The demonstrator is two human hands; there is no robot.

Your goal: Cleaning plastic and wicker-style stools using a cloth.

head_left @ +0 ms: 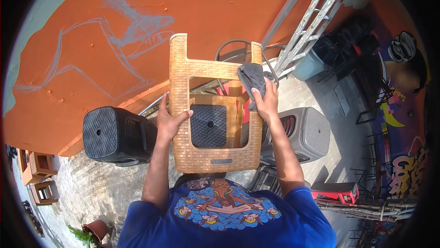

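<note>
A tan plastic stool [181,124] with a woven wicker pattern is held up in front of my chest, its legs pointing away and its side opening facing me. My left hand [168,120] grips its left side, the thumb hooked over the edge of the opening. A dark grey cloth [251,79] lies bunched over the upper right part of the frame. My right hand [266,101] presses that cloth against the stool, fingers closed round it. Through the opening shows a black stool top [208,131] with a hole in its middle.
A black stool [103,133] stands at left and a grey stool [311,133] at right. Behind are an orange wall [201,5] and a leaning ladder [311,28]. A red box [337,194] lies lower right. A potted plant [95,229] stands lower left.
</note>
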